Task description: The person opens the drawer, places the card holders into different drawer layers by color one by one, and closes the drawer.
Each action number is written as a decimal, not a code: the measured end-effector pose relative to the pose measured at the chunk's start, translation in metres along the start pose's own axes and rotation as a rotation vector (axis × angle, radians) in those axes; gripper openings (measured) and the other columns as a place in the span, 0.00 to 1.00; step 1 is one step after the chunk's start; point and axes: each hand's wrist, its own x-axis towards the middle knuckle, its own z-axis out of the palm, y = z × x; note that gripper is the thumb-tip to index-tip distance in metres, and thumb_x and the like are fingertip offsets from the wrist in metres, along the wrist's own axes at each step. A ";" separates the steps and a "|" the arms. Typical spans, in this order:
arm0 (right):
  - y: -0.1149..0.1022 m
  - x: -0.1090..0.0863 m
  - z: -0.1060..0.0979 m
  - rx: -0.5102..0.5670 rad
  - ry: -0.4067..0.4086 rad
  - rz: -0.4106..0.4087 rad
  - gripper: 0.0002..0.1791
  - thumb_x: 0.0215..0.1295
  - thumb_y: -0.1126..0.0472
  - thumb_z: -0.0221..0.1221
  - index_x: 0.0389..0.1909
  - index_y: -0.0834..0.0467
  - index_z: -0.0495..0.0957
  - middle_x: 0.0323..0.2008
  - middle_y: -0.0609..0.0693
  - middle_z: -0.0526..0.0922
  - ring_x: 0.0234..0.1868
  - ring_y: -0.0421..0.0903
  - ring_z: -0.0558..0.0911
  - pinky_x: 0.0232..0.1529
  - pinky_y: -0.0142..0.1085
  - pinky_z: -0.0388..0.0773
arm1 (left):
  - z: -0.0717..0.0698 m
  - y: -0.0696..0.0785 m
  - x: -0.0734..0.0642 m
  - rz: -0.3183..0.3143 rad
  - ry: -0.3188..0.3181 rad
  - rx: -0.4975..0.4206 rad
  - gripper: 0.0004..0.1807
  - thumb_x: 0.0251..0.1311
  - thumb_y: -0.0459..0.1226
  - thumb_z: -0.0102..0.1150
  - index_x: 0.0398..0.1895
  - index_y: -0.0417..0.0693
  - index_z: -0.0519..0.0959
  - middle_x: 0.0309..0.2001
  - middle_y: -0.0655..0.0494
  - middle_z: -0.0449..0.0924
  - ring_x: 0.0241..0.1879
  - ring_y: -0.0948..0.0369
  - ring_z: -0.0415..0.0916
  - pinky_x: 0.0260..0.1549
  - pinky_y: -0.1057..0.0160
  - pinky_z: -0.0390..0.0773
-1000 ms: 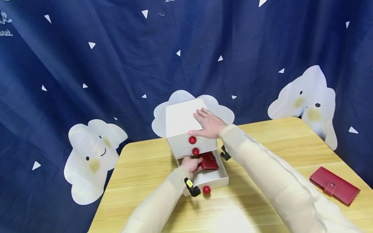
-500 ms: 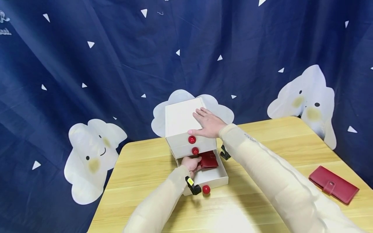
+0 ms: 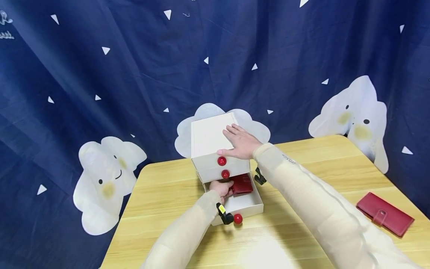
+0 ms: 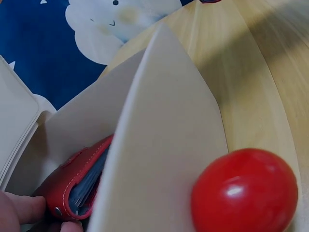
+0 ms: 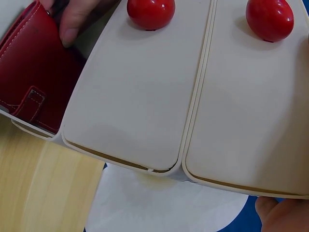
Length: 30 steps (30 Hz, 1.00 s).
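Note:
A white three-drawer box (image 3: 209, 137) stands on the table, its bottom drawer (image 3: 246, 211) pulled out. Inside that drawer lies a red card holder (image 3: 242, 184), with clear sleeves between its covers in the left wrist view. My left hand (image 3: 220, 188) reaches into the drawer and pinches the near left edge of the card holder between thumb and fingers; part of the hand is hidden in the left wrist view. On the box's top my right hand (image 3: 242, 143) rests with its fingers straight, the thumb at the front edge.
Red round knobs mark the drawer fronts; the bottom knob (image 3: 237, 219) sticks out in front. To the right on the wooden table (image 3: 168, 201) lies a longer red wallet (image 3: 385, 214) with a snap strap. A blue curtain (image 3: 141, 74) hangs behind.
My left hand and wrist have shifted slightly right and farther into the drawer, and the card holder has moved a little to the right. The right hand stays in place.

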 end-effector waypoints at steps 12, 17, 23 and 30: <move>0.002 0.000 0.001 0.000 0.000 -0.003 0.53 0.60 0.24 0.44 0.74 0.60 0.51 0.75 0.57 0.49 0.75 0.53 0.42 0.73 0.42 0.37 | -0.001 0.003 -0.006 0.026 0.005 0.025 0.22 0.56 0.27 0.64 0.53 0.30 0.70 0.37 0.44 0.76 0.16 0.65 0.74 0.24 0.67 0.80; 0.001 0.000 0.001 -0.003 0.000 -0.006 0.53 0.61 0.25 0.44 0.74 0.60 0.51 0.75 0.57 0.49 0.75 0.53 0.42 0.73 0.41 0.36 | -0.002 0.004 -0.008 0.037 0.006 0.068 0.21 0.56 0.27 0.64 0.50 0.28 0.69 0.33 0.47 0.75 0.15 0.65 0.72 0.22 0.68 0.78; -0.001 -0.001 -0.002 0.014 0.011 -0.013 0.52 0.61 0.27 0.47 0.74 0.61 0.52 0.74 0.59 0.50 0.75 0.54 0.43 0.73 0.42 0.37 | -0.003 0.002 -0.004 0.027 0.005 0.114 0.18 0.54 0.26 0.65 0.46 0.29 0.71 0.29 0.48 0.75 0.14 0.66 0.72 0.18 0.70 0.76; -0.001 -0.002 -0.002 0.013 0.009 -0.004 0.52 0.61 0.26 0.46 0.74 0.60 0.52 0.74 0.58 0.50 0.75 0.53 0.43 0.73 0.42 0.38 | -0.003 0.002 -0.003 0.010 0.005 0.154 0.21 0.53 0.26 0.66 0.49 0.30 0.70 0.30 0.46 0.76 0.15 0.63 0.74 0.21 0.67 0.78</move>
